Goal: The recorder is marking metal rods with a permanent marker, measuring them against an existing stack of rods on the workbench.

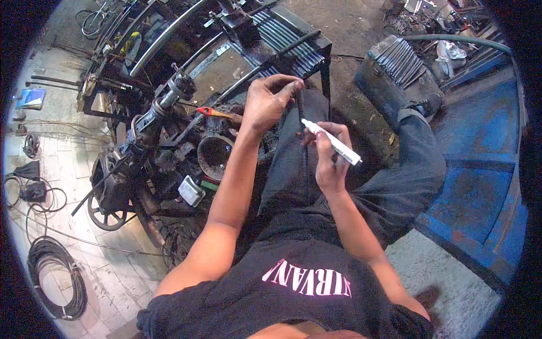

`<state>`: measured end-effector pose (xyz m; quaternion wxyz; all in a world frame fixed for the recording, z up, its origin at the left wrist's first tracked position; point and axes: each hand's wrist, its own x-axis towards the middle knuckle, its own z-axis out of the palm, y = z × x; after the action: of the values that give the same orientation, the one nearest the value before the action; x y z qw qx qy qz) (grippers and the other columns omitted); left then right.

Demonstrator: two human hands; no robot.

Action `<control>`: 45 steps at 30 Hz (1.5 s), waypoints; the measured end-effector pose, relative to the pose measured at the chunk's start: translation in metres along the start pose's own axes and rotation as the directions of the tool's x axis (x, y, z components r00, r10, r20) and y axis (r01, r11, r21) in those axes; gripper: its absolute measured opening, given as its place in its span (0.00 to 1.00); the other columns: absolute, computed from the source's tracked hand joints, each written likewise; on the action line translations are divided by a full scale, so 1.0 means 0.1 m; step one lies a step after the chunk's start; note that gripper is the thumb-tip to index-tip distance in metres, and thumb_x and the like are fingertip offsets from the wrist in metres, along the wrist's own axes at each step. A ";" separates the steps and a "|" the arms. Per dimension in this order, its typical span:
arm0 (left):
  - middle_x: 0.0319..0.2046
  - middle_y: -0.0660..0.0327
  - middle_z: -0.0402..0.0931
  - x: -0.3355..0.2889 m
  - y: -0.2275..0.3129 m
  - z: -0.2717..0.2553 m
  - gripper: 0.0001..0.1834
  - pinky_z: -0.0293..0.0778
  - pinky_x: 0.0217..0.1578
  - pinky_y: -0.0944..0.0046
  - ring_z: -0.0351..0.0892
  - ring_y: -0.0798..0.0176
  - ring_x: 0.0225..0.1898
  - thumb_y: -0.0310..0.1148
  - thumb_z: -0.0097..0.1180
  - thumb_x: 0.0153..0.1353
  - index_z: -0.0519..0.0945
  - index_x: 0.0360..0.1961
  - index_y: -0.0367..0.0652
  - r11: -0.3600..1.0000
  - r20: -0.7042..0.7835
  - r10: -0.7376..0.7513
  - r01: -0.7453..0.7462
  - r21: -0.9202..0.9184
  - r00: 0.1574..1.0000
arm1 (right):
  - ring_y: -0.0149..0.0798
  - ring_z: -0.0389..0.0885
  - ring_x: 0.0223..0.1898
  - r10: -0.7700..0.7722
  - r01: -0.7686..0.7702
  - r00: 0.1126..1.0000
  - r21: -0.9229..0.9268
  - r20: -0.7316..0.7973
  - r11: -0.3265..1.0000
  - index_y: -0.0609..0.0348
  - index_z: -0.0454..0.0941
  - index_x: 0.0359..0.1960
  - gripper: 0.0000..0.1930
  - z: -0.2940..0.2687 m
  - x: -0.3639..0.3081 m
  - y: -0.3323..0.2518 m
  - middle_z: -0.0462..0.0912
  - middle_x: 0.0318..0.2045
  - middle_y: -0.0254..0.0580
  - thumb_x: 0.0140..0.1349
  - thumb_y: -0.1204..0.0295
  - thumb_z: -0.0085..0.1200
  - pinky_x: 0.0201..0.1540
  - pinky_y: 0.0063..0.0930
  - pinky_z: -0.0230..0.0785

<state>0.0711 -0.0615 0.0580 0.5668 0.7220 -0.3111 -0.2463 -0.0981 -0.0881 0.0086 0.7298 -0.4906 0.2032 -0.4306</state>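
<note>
Above my thigh, my left hand (pixel 265 101) pinches the upper end of a thin dark rod (pixel 300 105) between thumb and fingers. The rod runs down toward my lap, standing out little against my dark trousers. A white marker pen (pixel 343 149) is in my right hand (pixel 328 161), gripped like a writing pen. Its pale tip points up and left and lies against or very close to the rod; I cannot tell whether they touch. Some right-hand fingers curl behind the pen, beside the rod.
A dark greasy machine (pixel 161 107) stands at my left, with a red-tipped wooden-handled tool (pixel 217 113) near it. Ahead is a metal rack of rods (pixel 291 42). A metal box (pixel 375 73) holds more rods. Blue metalwork (pixel 474 186) lies right; a black cable coil (pixel 42 254), left.
</note>
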 end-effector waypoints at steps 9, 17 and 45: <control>0.27 0.63 0.83 -0.02 0.16 0.12 0.10 0.71 0.29 0.71 0.75 0.75 0.27 0.31 0.66 0.57 0.86 0.35 0.34 0.998 0.071 -0.030 0.033 -0.053 0.997 | 0.29 0.81 0.33 -0.202 0.170 0.978 -0.366 -0.050 0.915 0.65 0.75 0.44 0.08 -0.07 -0.02 -0.01 0.83 0.34 0.43 0.67 0.75 0.52 0.35 0.22 0.73; 0.25 0.63 0.82 -0.07 0.20 0.10 0.08 0.72 0.28 0.71 0.76 0.73 0.26 0.30 0.67 0.57 0.86 0.35 0.36 0.995 0.033 -0.038 0.041 -0.089 0.999 | 0.29 0.81 0.35 -0.239 0.203 0.970 -0.411 -0.037 0.889 0.65 0.75 0.44 0.08 -0.08 -0.02 0.04 0.83 0.35 0.44 0.68 0.74 0.52 0.38 0.22 0.73; 0.34 0.57 0.84 -0.07 0.04 0.06 0.10 0.75 0.39 0.70 0.81 0.68 0.35 0.28 0.62 0.61 0.83 0.41 0.32 0.966 0.055 -0.002 0.016 -0.258 0.998 | 0.34 0.82 0.39 -0.120 0.078 0.984 -0.290 -0.129 0.954 0.66 0.75 0.43 0.08 -0.03 -0.03 -0.04 0.82 0.39 0.47 0.68 0.73 0.53 0.43 0.27 0.74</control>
<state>0.0616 -0.0607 0.0608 0.6462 0.6364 -0.2883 -0.3070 -0.1035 -0.0879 0.0100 0.6127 -0.5670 0.2905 -0.4677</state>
